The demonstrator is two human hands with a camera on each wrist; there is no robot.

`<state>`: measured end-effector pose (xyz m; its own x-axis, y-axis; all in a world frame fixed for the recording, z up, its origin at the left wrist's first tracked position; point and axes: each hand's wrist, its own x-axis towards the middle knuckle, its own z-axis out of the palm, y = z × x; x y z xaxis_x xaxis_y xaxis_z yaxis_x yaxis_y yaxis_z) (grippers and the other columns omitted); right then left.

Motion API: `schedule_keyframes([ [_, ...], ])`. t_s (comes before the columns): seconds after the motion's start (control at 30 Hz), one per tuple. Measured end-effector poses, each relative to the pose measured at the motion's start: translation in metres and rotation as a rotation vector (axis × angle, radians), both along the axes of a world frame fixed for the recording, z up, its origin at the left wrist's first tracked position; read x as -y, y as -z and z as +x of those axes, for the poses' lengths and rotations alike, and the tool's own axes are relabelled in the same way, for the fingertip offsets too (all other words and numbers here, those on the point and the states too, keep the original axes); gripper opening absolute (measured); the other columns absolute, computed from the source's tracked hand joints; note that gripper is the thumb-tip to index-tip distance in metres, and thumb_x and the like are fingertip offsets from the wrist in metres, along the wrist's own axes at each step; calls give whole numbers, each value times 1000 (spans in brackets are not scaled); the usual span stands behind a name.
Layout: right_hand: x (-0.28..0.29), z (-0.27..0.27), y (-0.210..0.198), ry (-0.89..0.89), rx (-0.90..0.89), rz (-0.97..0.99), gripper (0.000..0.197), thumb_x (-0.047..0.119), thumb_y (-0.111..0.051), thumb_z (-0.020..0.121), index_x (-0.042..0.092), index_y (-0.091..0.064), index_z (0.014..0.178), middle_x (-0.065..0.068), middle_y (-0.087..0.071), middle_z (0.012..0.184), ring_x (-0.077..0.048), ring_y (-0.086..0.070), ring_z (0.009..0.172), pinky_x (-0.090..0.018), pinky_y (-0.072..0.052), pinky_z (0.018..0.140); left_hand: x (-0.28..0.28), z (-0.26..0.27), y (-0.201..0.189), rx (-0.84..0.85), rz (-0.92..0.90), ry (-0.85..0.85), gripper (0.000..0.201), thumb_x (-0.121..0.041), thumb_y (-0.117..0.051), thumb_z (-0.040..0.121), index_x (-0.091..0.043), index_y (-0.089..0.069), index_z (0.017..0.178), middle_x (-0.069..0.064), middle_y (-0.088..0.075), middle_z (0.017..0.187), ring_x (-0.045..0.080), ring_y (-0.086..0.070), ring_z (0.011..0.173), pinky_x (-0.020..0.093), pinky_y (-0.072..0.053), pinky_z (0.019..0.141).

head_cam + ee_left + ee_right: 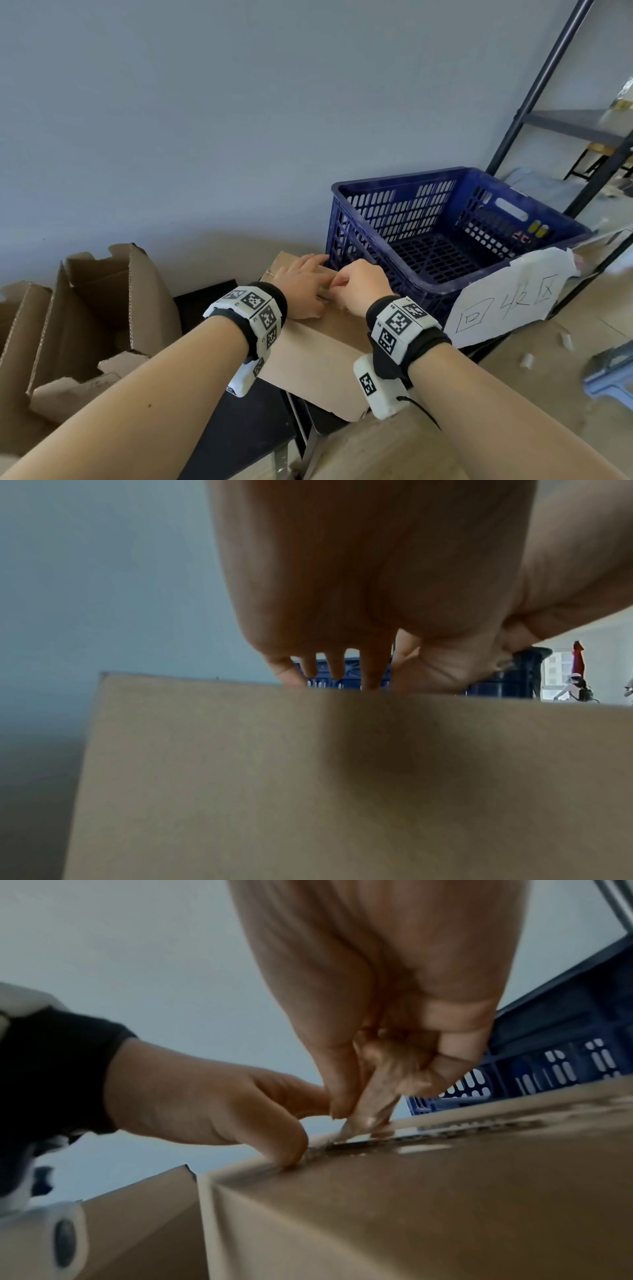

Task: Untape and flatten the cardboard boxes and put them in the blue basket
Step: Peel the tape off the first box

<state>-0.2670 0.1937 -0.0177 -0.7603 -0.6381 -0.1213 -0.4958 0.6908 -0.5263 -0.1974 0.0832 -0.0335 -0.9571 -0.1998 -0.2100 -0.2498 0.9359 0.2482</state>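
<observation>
A closed brown cardboard box (318, 356) stands in front of me, beside the blue basket (548, 222). My left hand (301, 284) lies on the box top with fingers spread and pressing down (371, 674). My right hand (356, 284) pinches a strip of clear tape (369, 1107) between thumb and forefinger and lifts it off the top seam of the box (445, 1191). The left thumb (291, 1148) presses the box edge just beside the peeled tape. The basket (561, 1066) is empty inside.
Opened, torn cardboard boxes (85, 325) pile up at the left. A white paper sign (507, 294) hangs on the basket's front. A dark metal shelf rack (548, 102) stands behind at right. A pale blue stool (613, 373) and scraps lie on the floor at right.
</observation>
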Motion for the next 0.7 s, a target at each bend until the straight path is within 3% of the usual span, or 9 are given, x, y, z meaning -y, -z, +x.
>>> schedule_keyframes([
  [0.07,-3,-3,1,23,22,-3,22,30,-71,79,20,-69,60,2,-61,62,-16,-57,67,-22,-43,64,1,-3,5,55,-62,25,64,-22,-41,92,-36,-14,149,-10,-1,159,14,1,147,45,-12,114],
  [0.13,-6,-5,1,35,33,20,29,22,-67,78,22,-60,49,5,-58,56,-17,-57,65,-23,-46,63,4,-4,5,103,-82,33,65,-18,-34,94,-30,-6,151,-11,2,159,11,0,146,41,-11,115],
  [0.23,-10,-6,-1,35,43,63,20,13,-59,79,18,-70,64,0,-73,77,-19,-66,80,-23,-52,71,4,-2,2,139,-89,34,66,-16,-33,95,-26,-2,152,-11,5,159,10,1,146,39,-10,116],
  [0.33,-20,-13,-4,60,98,74,15,9,-63,77,6,-76,82,-9,-74,83,-21,-65,69,-32,-58,75,2,-2,1,144,-81,24,67,-13,-34,94,-25,-2,152,-10,5,159,10,1,146,39,-9,116],
  [0.4,-33,-21,-4,84,139,113,19,11,-66,77,1,-75,90,-12,-73,83,-22,-63,66,-33,-59,73,2,-2,0,141,-69,25,68,-11,-35,93,-25,-3,152,-10,5,159,11,0,147,39,-10,116],
  [0.47,-46,-27,-2,109,200,137,23,16,-69,78,1,-72,95,-10,-67,79,-18,-57,63,-27,-52,63,2,-2,-3,141,-63,25,69,-11,-36,92,-25,-5,152,-9,3,159,12,-2,147,40,-11,116],
  [0.57,-62,-30,1,181,274,139,12,17,-72,77,9,-64,80,-5,-55,67,-14,-48,55,-21,-41,51,1,-2,-5,144,-57,22,69,-10,-37,92,-25,-6,152,-9,2,159,14,-5,146,41,-11,116],
  [0.7,-86,-36,-9,231,362,193,27,9,-66,81,8,-52,58,-4,-42,48,-17,-36,46,-22,-33,48,-1,-1,-5,140,-72,22,69,-10,-39,91,-23,-7,151,-8,0,159,15,-8,146,41,-14,115],
])
